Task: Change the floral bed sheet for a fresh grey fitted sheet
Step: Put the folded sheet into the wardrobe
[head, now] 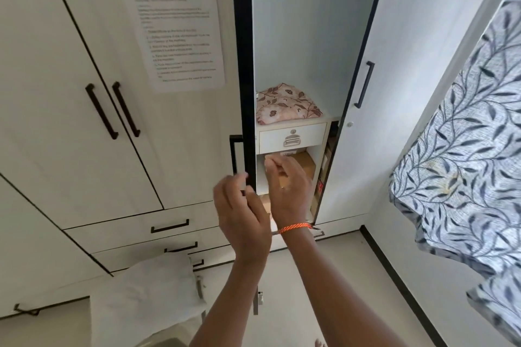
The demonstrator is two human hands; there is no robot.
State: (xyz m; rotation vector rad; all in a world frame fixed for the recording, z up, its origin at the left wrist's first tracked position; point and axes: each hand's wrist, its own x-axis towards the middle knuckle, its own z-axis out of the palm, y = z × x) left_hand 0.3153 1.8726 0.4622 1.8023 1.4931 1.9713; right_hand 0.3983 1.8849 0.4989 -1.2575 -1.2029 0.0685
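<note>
I stand before a tall white wardrobe (70, 93) with black bar handles, its narrow middle section open between a black-edged door (244, 65) on the left and a white door (408, 79) swung out on the right. My left hand (242, 217) is raised at the lower edge of the black-edged door, its fingers loosely curled with the tips just at the door's edge beside the handle; I cannot tell whether it grips the door or only touches it. My right hand (287, 189), with an orange braided band (294, 227) at the wrist, reaches into the open section in front of the lower compartment, fingers curled inward and holding nothing that I can make out. Behind it in that compartment sit brown cardboard boxes (306, 165). Above them is a small white drawer with a metal pull and keyhole (293, 136), and on the shelf over that drawer lies a folded pink floral bed sheet (286, 105), well above both my hands and untouched. A printed paper sheet of instructions (174, 28) is stuck to the wardrobe door left of the opening; its text is too blurred to read. On the far right hangs a white cloth with a dark blue leaf pattern (465, 163). Near the bottom left lies a white pillow (146, 293), beside the wardrobe's lower drawers (135, 229). The floor is pale.
</note>
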